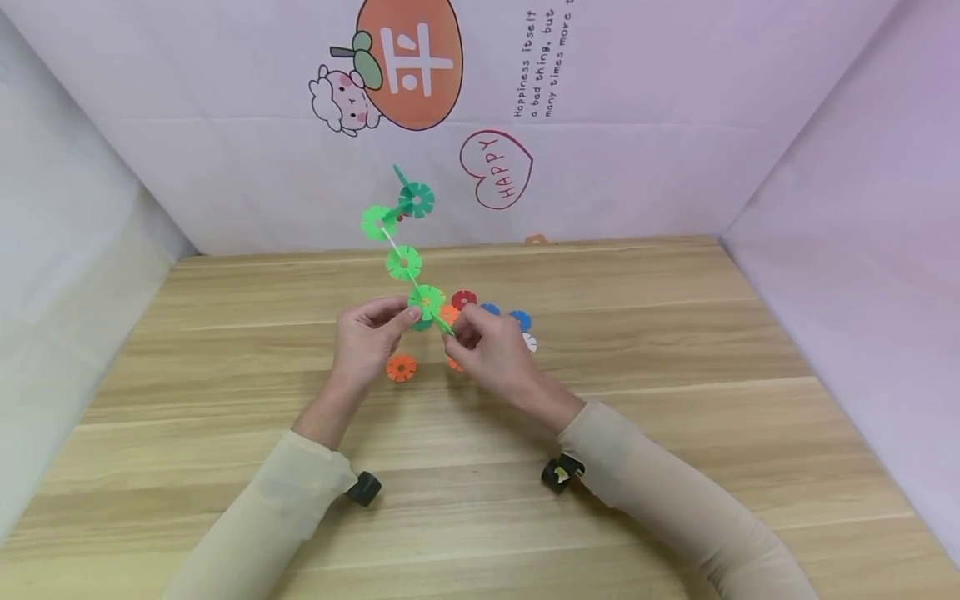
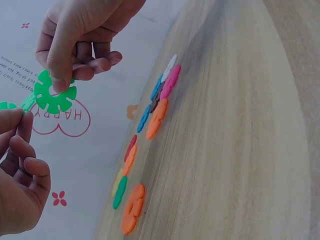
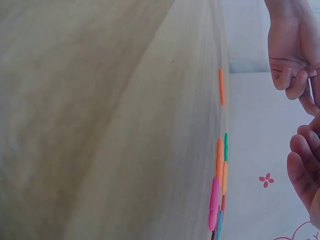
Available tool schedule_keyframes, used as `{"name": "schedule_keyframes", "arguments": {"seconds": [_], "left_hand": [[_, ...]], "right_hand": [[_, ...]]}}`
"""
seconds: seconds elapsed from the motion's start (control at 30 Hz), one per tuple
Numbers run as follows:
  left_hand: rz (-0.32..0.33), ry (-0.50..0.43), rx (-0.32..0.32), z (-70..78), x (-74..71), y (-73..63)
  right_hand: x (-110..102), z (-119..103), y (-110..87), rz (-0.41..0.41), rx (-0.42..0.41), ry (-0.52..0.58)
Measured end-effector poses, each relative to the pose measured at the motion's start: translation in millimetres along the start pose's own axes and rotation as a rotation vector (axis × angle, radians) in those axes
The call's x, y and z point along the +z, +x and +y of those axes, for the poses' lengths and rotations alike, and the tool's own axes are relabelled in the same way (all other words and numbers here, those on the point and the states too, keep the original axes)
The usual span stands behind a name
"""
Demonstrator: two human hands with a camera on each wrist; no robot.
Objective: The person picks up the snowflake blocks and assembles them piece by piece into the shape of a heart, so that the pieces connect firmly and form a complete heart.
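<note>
A chain of interlocking snowflake discs (image 1: 404,263), light green with darker green at its far end, rises from my hands in the head view. My left hand (image 1: 363,342) pinches the chain at a light green disc (image 1: 426,300), thumb on its near side. With thumb and fingertips, my right hand (image 1: 495,346) grips another green disc (image 2: 55,95), nearly edge-on in the head view. The left wrist view has the right hand above and the left hand (image 2: 22,180) below, both off the table. In the right wrist view the held discs are mostly out of frame.
Loose discs lie on the wooden table (image 1: 465,533) around and beyond the hands: an orange disc (image 1: 401,367), a dark red disc (image 1: 464,300), a blue disc (image 1: 520,320), a white disc (image 1: 530,342) and a pink disc (image 2: 171,82). A printed white backdrop (image 1: 637,167) stands behind.
</note>
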State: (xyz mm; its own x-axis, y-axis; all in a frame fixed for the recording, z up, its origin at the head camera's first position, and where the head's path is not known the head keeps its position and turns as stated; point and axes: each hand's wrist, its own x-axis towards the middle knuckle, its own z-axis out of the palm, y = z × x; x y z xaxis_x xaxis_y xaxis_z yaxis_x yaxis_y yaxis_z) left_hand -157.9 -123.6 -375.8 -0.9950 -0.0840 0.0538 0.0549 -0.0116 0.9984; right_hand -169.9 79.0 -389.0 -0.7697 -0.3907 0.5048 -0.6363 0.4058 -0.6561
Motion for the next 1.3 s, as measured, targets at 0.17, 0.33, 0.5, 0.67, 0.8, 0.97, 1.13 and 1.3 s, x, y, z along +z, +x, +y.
{"name": "schedule_keyframes", "arguments": {"seconds": [0.17,0.33,0.5,0.67,0.8,0.97,1.13,1.3], "left_hand": [[0.000,0.008,0.007,-0.4,0.0,-0.3],[0.000,0.013,0.018,-0.4,0.8,-0.9],[0.009,0.021,0.002,-0.1,2.2,-1.3],[0.013,0.023,-0.006,0.0,3.5,-0.6],[0.016,0.024,-0.007,0.0,4.3,-0.3],[0.016,0.026,-0.018,-0.6,4.1,0.2],[0.018,0.029,-0.035,-0.4,3.7,0.8],[0.023,0.027,-0.034,0.4,3.5,1.2]], "right_hand": [[0.3,-0.5,0.0,-0.001,-0.001,-0.010],[0.3,-0.7,0.6,-0.007,-0.004,-0.009],[0.2,0.3,1.1,-0.007,-0.010,-0.009],[-0.1,0.5,1.2,-0.005,-0.020,-0.008],[-1.0,-0.1,1.4,-0.003,-0.030,-0.017],[-0.5,0.7,2.1,0.001,-0.042,-0.028],[-0.3,0.5,2.3,-0.020,-0.054,0.005],[-0.5,1.9,3.4,-0.056,-0.054,0.041]]}}
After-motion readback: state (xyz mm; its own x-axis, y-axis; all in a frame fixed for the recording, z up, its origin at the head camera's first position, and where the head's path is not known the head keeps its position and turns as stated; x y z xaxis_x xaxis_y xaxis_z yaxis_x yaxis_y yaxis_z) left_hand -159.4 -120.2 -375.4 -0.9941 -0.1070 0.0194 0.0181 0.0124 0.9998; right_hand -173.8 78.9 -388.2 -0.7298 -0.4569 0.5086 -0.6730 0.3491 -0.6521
